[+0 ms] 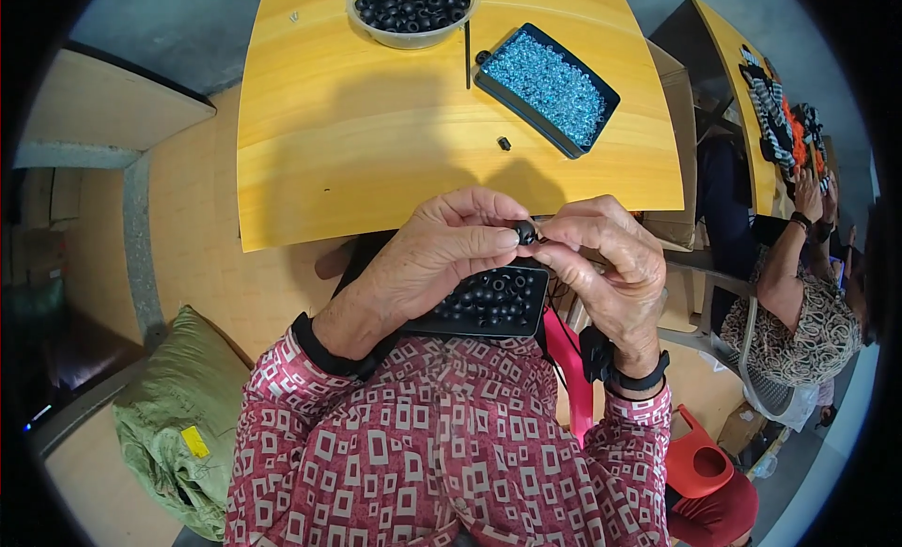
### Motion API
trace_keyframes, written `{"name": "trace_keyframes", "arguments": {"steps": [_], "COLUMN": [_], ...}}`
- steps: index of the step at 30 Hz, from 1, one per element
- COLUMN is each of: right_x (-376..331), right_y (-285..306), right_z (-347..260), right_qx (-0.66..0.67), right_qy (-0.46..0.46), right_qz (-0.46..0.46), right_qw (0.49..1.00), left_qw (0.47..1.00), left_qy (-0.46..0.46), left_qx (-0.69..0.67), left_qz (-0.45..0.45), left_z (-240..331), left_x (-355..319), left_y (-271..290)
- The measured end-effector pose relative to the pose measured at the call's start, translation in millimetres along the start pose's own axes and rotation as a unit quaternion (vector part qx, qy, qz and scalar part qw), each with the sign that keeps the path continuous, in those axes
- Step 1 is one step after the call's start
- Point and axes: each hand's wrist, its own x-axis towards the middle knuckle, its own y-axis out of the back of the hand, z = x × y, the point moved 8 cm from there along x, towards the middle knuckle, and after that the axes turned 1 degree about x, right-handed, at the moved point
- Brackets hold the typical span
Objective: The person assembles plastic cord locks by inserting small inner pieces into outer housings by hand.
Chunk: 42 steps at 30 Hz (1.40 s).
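Observation:
My left hand (451,237) pinches a round black bead (525,232) between thumb and fingers, just off the table's near edge. The thumb and fingers of my right hand (606,256) close together at the bead's right side; what they hold there is too small to make out. Below both hands, a black tray (543,307) at my lap holds many black beads (493,298), some showing their holes. My left hand partly covers this tray.
On the yellow table (329,190) are a clear bowl (413,42) of black beads, a black tray (536,126) of light-blue clear beads and a small black piece (505,144). A green sack (183,406) stands left. Another person (789,303) works at a table on the right.

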Motion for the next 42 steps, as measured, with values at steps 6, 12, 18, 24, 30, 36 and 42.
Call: {"name": "trace_keyframes", "arguments": {"steps": [6, 12, 18, 24, 30, 36, 42], "right_x": [-2.3, -2.5, -5.5, -7.2, -12.0, -12.4, -12.2], "right_y": [-1.8, -2.8, -4.6, -4.7, -12.3, -8.0, -3.9], "right_z": [-8.4, -5.2, 3.6, -5.2, -20.0, -21.1, -14.3], "right_qx": [-0.050, -0.056, -0.014, -0.074, -0.152, -0.151, -0.121], "right_qy": [0.043, 0.031, 0.001, 0.061, 0.136, 0.124, 0.112], "right_qz": [0.014, 0.022, 0.038, 0.041, 0.051, 0.065, 0.059], "right_qw": [0.998, 0.998, 0.999, 0.995, 0.978, 0.979, 0.985], "left_qw": [1.000, 1.000, 1.000, 0.999, 0.998, 0.997, 1.000], "left_qy": [0.001, -0.004, 0.009, -0.009, -0.035, -0.055, -0.012], "left_qx": [-0.017, 0.027, -0.006, 0.008, 0.051, 0.054, -0.013], "left_qz": [-0.002, 0.012, 0.028, 0.035, 0.020, 0.012, 0.019], "left_z": [-1.3, -1.4, -4.6, -5.2, -1.6, -1.9, -8.0], "left_x": [-0.8, -2.3, -2.5, -2.2, -5.3, -5.5, -5.0], "left_y": [-1.7, -1.6, 1.5, 4.3, 2.7, -0.5, 0.0]}}
